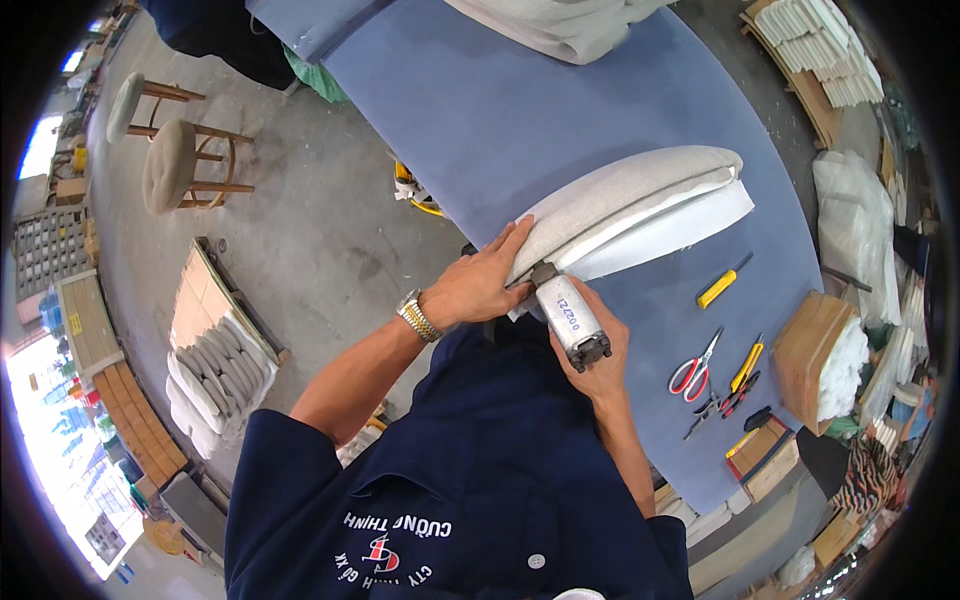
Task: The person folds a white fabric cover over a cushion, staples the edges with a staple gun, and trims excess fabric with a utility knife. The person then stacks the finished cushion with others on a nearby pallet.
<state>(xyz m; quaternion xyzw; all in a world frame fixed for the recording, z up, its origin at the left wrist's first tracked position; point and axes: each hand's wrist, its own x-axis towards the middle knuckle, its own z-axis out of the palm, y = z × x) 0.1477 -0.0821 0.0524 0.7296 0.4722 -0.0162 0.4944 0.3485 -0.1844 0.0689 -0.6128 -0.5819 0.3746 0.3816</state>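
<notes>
A curved, beige fabric-covered cushion (620, 195) lies near the edge of the blue-topped table, with a strip of white lining (680, 228) spread out along its lower side. My left hand (483, 283) grips the cushion's near left end, thumb toward the seam and fingers over the fabric. In my right hand (610, 345) is a silver pneumatic staple gun (570, 312), its nose against the cushion's end close to my left thumb. The gun hides part of my right fingers.
Right of the cushion lie a yellow utility knife (718, 288), red-handled scissors (692, 372), pliers (708, 408) and another yellow cutter (746, 365). A box of white stuffing (825, 360) stands at the right edge. More beige fabric (570, 25) lies at the far end. Stools (172, 168) stand leftward.
</notes>
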